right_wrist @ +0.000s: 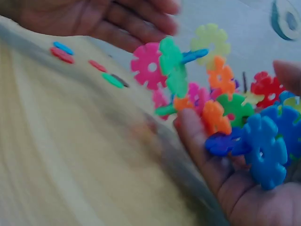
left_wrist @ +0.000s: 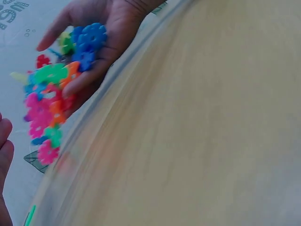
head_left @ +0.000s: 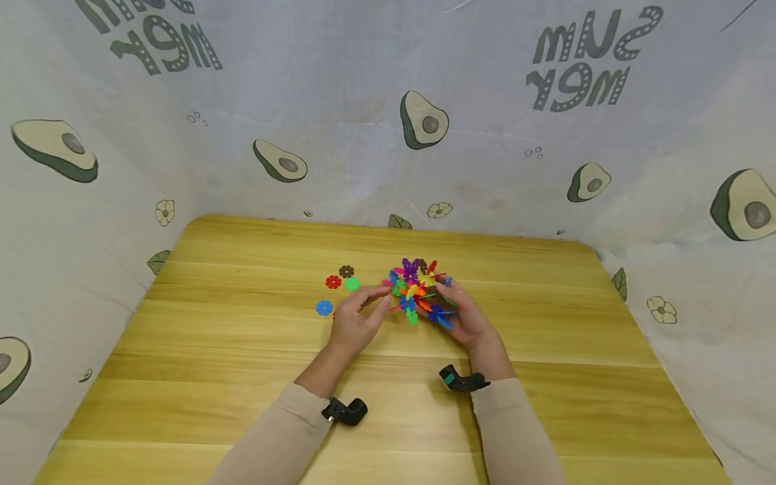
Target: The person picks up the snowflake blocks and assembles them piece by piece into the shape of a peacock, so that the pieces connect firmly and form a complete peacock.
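A many-coloured cluster of interlocking plastic snowflake discs (head_left: 412, 291) is held up over the table. My right hand (head_left: 465, 316) cups it from the right and below, its fingers bent round the underside in the right wrist view. Blue discs (right_wrist: 265, 150) lie against that palm; pink and green ones (right_wrist: 173, 70) stick out at the far end. My left hand (head_left: 358, 320) is at the cluster's left side, thumb and forefinger spread near its edge. In the right wrist view the left hand's fingers (right_wrist: 136, 23) are fairly straight, with no disc between them.
Loose discs lie on the wooden table (head_left: 242, 377) left of the cluster: a brown disc (head_left: 346, 271), a red disc (head_left: 333, 282), a green disc (head_left: 352, 283) and a blue disc (head_left: 324, 308). Another red one is mostly behind the left hand. A printed cloth (head_left: 351, 188) hangs behind the table.
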`<state>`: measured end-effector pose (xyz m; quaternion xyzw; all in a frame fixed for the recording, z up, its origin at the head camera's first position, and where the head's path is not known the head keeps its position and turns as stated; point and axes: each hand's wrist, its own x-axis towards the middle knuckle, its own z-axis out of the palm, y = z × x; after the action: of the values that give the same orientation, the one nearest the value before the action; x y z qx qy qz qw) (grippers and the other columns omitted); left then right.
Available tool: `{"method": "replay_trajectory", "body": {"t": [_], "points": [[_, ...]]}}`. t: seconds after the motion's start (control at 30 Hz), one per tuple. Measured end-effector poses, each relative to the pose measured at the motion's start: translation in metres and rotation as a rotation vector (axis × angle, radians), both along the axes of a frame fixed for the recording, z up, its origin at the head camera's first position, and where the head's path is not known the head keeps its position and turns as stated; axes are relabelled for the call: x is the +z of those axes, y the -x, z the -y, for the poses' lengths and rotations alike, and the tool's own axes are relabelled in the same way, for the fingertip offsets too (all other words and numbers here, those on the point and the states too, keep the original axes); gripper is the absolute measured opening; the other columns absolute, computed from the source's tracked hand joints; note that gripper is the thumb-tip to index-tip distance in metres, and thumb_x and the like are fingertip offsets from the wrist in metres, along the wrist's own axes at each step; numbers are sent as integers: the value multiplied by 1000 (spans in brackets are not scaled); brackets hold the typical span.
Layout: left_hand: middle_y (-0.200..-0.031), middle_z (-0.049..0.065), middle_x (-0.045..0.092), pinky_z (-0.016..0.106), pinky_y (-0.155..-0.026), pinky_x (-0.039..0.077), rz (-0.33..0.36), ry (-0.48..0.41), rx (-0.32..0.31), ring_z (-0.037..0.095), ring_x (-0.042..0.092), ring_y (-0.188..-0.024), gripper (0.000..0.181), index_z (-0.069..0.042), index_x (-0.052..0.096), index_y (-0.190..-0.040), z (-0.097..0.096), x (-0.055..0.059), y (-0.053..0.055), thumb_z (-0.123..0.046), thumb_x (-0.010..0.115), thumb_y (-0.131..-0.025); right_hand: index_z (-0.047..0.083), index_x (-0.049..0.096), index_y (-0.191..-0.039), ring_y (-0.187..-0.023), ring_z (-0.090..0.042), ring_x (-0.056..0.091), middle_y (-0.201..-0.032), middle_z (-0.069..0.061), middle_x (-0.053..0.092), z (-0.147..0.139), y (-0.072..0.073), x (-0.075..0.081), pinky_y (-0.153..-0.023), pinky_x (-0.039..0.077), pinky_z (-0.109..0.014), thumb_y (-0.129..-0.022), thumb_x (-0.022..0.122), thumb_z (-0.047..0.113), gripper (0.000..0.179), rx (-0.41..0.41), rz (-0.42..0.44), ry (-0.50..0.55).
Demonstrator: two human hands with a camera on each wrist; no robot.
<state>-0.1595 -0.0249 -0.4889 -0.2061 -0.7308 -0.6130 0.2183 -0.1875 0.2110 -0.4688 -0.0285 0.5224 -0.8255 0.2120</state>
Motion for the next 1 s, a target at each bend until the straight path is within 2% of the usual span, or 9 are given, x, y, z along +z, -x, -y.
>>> {"method": "replay_trajectory", "body": {"t": [0.17,0.3,0.4,0.53,0.67,0.77,0.87,0.93,1.0], "points": [[-104,18,76,38,-95,61,62,-23,59,32,74,-100,13,4,74,-105,5,3,1,-4,69,-96,13,44,-126,-98,-12,68,-112,-2,61,-31,1,4,-82,64,-31,-110,42,29,22,-96,57,-150],[-102,17,76,38,-97,60,100,-39,101,31,74,-98,11,1,74,-104,11,4,3,-5,67,-97,7,28,-151,-95,-7,67,-124,-6,51,-47,2,9,-77,62,-24,-108,45,43,59,-187,97,-386],[-103,18,76,36,-99,59,138,-56,111,31,73,-101,12,0,74,-104,15,5,3,-6,66,-98,3,25,-156,-101,-11,63,-135,-15,49,-52,3,13,-80,58,-22,-106,46,51,73,-230,84,-630],[-103,20,75,35,-99,59,148,-62,127,31,73,-103,12,0,74,-103,24,6,5,-8,65,-99,3,33,-155,-121,-32,56,-148,-26,45,-56,1,19,-97,51,-37,-103,49,54,74,-283,9,-914],[-102,16,76,30,-90,60,189,-39,187,28,72,-101,13,0,74,-104,39,9,8,-10,66,-99,6,34,-156,-131,-44,52,-148,-29,48,-59,-3,24,-105,48,-52,-104,50,50,70,-358,-38,-1046],[-104,13,75,31,-84,57,283,64,227,27,67,-100,18,-1,75,-107,59,12,13,-15,66,-99,9,33,-158,-130,-43,55,-147,-27,51,-60,-6,25,-104,49,-53,-105,50,46,67,-418,-23,-1079],[-110,11,73,39,-85,56,418,240,207,28,64,-102,22,-5,74,-113,83,16,17,-20,65,-100,9,33,-158,-137,-43,50,-153,-25,47,-60,-8,26,-110,46,-56,-105,50,42,64,-473,-29,-1108],[-115,11,72,44,-89,56,515,351,164,29,64,-105,24,-8,72,-117,97,20,17,-22,65,-99,8,40,-155,-141,-44,44,-155,-24,45,-55,-9,28,-115,41,-59,-105,52,37,58,-553,-84,-1143],[-119,11,71,46,-93,56,595,440,106,30,65,-108,26,-8,70,-121,108,23,17,-22,67,-98,4,51,-146,-144,-45,41,-152,-24,49,-45,-10,31,-119,36,-61,-104,54,28,48,-684,-214,-1152]]}}
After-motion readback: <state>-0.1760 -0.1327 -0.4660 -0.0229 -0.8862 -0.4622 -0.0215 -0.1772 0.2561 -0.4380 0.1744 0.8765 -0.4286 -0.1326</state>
